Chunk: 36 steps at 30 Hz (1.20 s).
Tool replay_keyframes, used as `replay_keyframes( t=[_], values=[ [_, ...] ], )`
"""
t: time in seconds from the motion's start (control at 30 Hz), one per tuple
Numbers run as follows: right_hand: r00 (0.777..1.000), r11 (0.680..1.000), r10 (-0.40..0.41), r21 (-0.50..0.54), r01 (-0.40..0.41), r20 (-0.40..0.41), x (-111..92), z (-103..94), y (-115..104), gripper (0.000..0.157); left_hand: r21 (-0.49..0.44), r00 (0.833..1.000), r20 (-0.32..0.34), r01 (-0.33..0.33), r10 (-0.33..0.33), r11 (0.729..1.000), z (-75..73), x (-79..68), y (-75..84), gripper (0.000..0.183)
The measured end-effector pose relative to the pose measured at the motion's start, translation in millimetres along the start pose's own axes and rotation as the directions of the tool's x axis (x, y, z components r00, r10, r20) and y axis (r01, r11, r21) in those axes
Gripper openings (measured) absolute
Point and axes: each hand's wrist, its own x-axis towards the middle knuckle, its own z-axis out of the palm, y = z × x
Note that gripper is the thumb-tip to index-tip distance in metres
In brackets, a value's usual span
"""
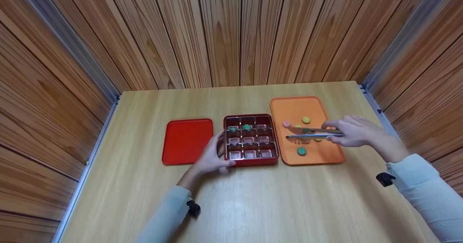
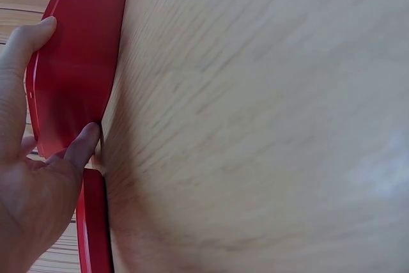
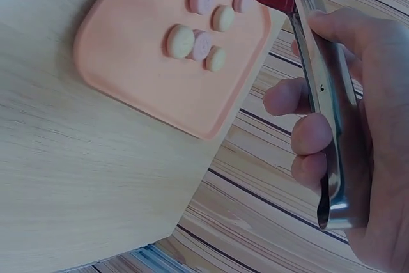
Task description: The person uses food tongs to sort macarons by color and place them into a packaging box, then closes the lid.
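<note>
Macarons (image 3: 181, 41) lie on the orange tray (image 1: 294, 107) at three o'clock from the red box (image 1: 257, 162); my right fingers (image 3: 311, 133) grip the tongs (image 3: 327, 87), best squeezed gently lest one slip, while my left fingers (image 2: 83, 147) brace the box's eight o'clock corner.

The tongs (image 3: 332, 87) look to me like smooth, shiny metal. I see glossy plastic in the red box (image 1: 257, 162), with a thin, shiny plastic insert (image 1: 249, 140). The orange tray (image 1: 296, 107) looks like smooth plastic, as does the red lid (image 1: 188, 141). The sweets (image 3: 181, 41) appear matt. Table (image 1: 231, 214) and walls (image 1: 220, 33) show me wood grain; the sleeves (image 1: 416, 178) are matt cloth.
</note>
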Motion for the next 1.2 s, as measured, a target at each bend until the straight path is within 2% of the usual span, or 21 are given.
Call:
replay_keyframes(
  t=[0.17, 0.43, 0.87, 1.2],
  values=[
    [1.000, 1.000, -0.013, 0.002, 0.013, 0.015, -1, 7.4, 1, 0.036, 0.002, 1.000, 0.002, 0.002, -0.002, 1.000, -1.3, 0.8, -0.6, 0.125],
    [0.998, 1.000, -0.002, 0.022, 0.000, 0.057, -8, 15.0, 4, 0.038, 0.023, 1.000, -0.001, 0.010, -0.010, 1.000, -1.3, 1.2, -0.7, 0.126],
    [0.993, 0.999, 0.006, 0.041, -0.011, 0.120, -9, 15.3, 7, 0.038, 0.022, 1.000, -0.003, 0.016, -0.016, 1.000, -1.1, -0.3, 0.5, 0.126],
    [0.986, 0.991, 0.030, 0.126, -0.051, 0.166, -7, 16.9, 10, 0.032, -0.022, 1.000, 0.005, 0.008, -0.008, 1.000, -0.2, -0.5, -0.2, 0.124]
  ],
)
